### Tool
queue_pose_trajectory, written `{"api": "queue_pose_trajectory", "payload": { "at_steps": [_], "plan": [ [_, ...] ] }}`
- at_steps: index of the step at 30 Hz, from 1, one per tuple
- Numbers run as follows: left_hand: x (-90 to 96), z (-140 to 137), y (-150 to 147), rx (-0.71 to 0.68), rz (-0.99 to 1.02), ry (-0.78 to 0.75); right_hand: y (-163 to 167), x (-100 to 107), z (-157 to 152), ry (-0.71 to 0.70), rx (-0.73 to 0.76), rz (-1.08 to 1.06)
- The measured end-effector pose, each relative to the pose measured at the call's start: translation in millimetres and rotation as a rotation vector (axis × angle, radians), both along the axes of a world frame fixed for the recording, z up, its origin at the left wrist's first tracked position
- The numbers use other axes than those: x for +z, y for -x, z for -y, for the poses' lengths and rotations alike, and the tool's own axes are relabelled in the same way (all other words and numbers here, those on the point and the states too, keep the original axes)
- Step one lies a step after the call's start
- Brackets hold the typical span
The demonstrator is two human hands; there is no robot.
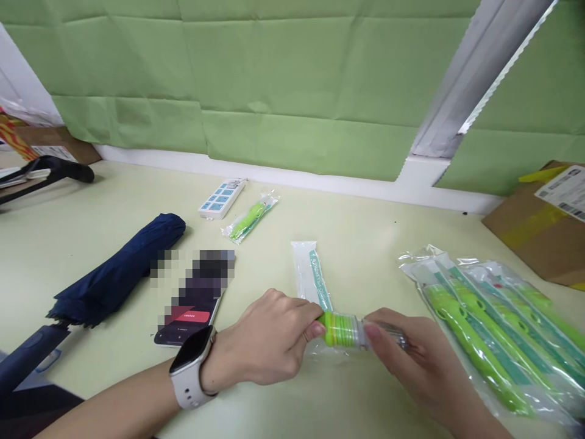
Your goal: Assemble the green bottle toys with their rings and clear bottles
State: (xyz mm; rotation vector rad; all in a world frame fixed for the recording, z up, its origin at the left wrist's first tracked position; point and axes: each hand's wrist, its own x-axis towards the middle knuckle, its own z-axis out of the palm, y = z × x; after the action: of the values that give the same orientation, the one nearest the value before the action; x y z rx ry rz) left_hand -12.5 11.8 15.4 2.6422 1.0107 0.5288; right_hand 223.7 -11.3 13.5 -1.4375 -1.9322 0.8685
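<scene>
Nearest the camera, both forearms come in low over the pale counter (356, 244) and meet at the middle. Her left hand (269, 338) — a white smartwatch (192, 369) strapped at the wrist — lies knuckles up, thumb and forefinger pinched shut on the green end of a small green tube (340, 329). Opposite it, the right hand (411, 360) is turned palm inward, its fingers (375, 332) closed on the clear end of the same tube, so the piece is held level between the two hands just above the counter.

Right of the hands lies a fan of clear packets (493, 329), each with a long green piece and a teal card inside — I count about four, though they overlap and the far ones blur together. Just behind the left hand sits one flat packet with a teal strip (311, 274), touching nothing else that I can make out.

Left of that lies one phone (194, 308), face up, and beside it one folded navy umbrella (114, 274).

Farther back rest one more single green packet (249, 219) and one white power strip (222, 198), side by side near the wall. Two cardboard boxes sit at the far edges, one left (55, 143), one right (543, 225), under green paper sheeting (274, 79).
</scene>
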Motion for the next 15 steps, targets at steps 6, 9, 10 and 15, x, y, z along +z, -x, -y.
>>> {"api": "queue_pose_trajectory", "payload": {
  "at_steps": [6,9,10,15],
  "plan": [
    [9.9,-7.4,4.2,-0.091,0.263,0.615,-3.3,5.8,5.1,-0.118,0.165,0.168],
    [12.0,-10.2,7.2,-0.075,0.294,0.846,-7.6,4.9,7.0,-0.105,0.218,0.249],
    [12.3,-10.9,8.1,-0.067,0.290,0.886,-8.6,5.0,7.6,-0.089,0.232,0.262],
    [12.8,-13.8,12.3,-0.055,0.250,1.049,-7.4,5.2,8.1,-0.196,0.331,0.281]
  ]
}}
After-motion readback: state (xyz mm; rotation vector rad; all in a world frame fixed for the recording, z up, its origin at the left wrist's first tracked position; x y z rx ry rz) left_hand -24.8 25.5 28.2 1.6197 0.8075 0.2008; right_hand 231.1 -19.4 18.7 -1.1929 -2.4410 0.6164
